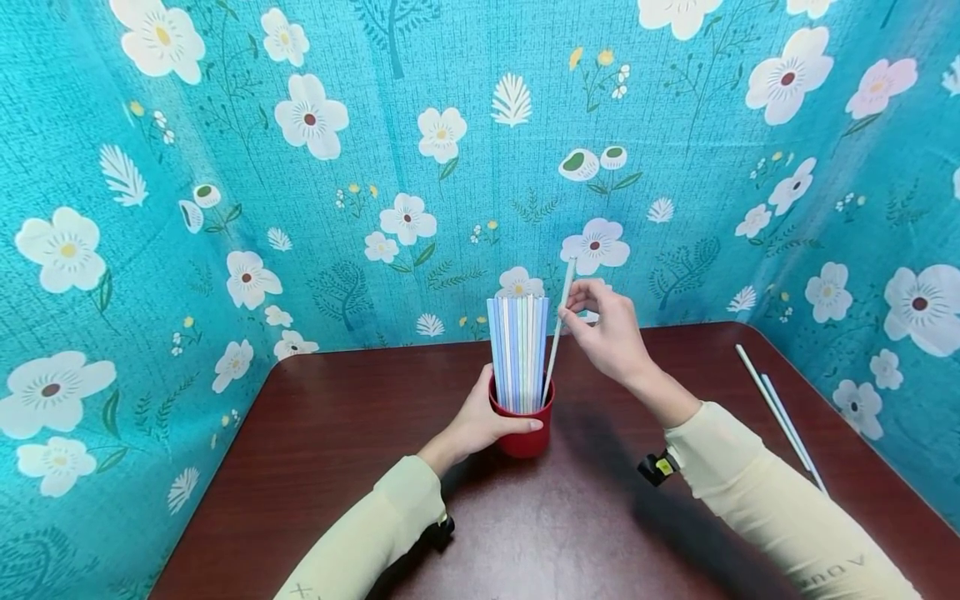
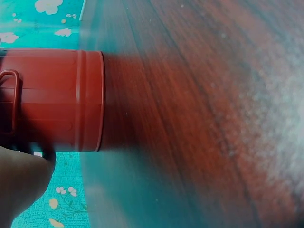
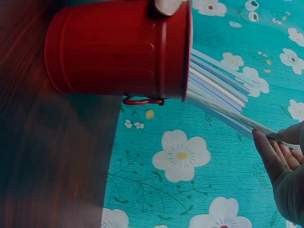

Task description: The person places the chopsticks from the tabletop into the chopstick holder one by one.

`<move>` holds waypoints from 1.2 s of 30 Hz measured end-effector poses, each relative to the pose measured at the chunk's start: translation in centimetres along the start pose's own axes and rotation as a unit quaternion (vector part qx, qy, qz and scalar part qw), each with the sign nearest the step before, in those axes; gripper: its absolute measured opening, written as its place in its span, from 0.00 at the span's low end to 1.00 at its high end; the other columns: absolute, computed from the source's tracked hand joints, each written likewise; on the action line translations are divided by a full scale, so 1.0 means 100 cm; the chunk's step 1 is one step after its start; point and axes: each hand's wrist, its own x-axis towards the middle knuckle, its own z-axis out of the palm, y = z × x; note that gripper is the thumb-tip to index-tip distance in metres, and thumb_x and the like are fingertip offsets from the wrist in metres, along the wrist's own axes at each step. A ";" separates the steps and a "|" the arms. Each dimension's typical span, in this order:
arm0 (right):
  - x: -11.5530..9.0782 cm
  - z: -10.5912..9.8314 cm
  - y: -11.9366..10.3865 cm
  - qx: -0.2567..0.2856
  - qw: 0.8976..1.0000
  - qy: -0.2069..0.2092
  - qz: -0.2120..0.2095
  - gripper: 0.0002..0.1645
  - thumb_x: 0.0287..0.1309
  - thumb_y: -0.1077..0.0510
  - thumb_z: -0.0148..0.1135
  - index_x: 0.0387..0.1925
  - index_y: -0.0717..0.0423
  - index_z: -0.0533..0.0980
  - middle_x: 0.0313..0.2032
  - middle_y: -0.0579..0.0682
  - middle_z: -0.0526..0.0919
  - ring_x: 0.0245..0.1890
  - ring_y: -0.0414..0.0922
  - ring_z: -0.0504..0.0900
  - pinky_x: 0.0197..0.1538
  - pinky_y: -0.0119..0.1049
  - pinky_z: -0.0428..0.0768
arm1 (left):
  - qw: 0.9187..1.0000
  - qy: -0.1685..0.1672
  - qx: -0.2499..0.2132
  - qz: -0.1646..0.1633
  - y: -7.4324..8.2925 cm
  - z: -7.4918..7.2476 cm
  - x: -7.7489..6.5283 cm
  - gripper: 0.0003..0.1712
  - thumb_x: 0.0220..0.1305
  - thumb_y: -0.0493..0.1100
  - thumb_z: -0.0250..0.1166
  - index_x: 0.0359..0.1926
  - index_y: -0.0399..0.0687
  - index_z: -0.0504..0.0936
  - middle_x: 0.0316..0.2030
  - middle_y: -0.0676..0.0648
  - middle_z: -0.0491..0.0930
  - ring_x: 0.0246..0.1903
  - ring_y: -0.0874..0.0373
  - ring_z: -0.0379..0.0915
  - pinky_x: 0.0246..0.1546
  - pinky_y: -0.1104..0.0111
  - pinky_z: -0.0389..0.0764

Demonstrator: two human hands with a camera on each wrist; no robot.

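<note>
A red metal bucket with small side handles stands upright on the table. It holds a bunch of thin sticks in white, pale blue and pale green, fanning slightly at the top. My left hand grips the bucket near its rim, thumb across the front. To the right of the bunch, my right hand pinches a pale greenish-white stick between thumb and fingers. This stick leans outward, its lower end inside the bucket and hidden. In the left wrist view the bucket shows only its lower part.
Two loose sticks, one whitish and one bluish, lie at the right side of the dark brown table. A turquoise floral cloth hangs behind and along both sides of the table.
</note>
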 end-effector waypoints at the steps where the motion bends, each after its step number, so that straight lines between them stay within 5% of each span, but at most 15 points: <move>1: 0.000 0.002 0.001 0.000 1.000 -0.003 0.001 0.13 0.64 0.67 0.67 0.49 0.64 0.75 0.37 0.56 0.82 0.40 0.50 0.87 0.32 0.28 0.85 | 1.000 0.000 0.000 0.000 0.000 0.000 0.000 0.53 0.49 0.51 0.83 0.70 0.70 0.59 0.63 0.60 0.71 0.63 0.57 0.68 0.55 0.56 0.82; 21: -0.007 0.029 0.016 0.036 0.995 -0.067 0.060 0.14 0.64 0.70 0.65 0.50 0.67 0.74 0.38 0.58 0.80 0.36 0.49 0.83 0.35 0.35 0.87 | 1.000 -0.002 0.001 0.000 -0.001 0.000 0.001 0.53 0.50 0.52 0.82 0.71 0.70 0.58 0.64 0.61 0.71 0.63 0.58 0.68 0.56 0.57 0.81; 36: -0.013 0.042 0.021 0.007 0.993 -0.102 0.063 0.13 0.63 0.68 0.67 0.48 0.66 0.76 0.37 0.58 0.83 0.36 0.49 0.86 0.36 0.40 0.88 | 1.000 -0.015 -0.014 0.019 0.001 -0.001 0.000 0.59 0.51 0.50 0.81 0.75 0.76 0.52 0.67 0.60 0.67 0.64 0.56 0.66 0.59 0.56 0.79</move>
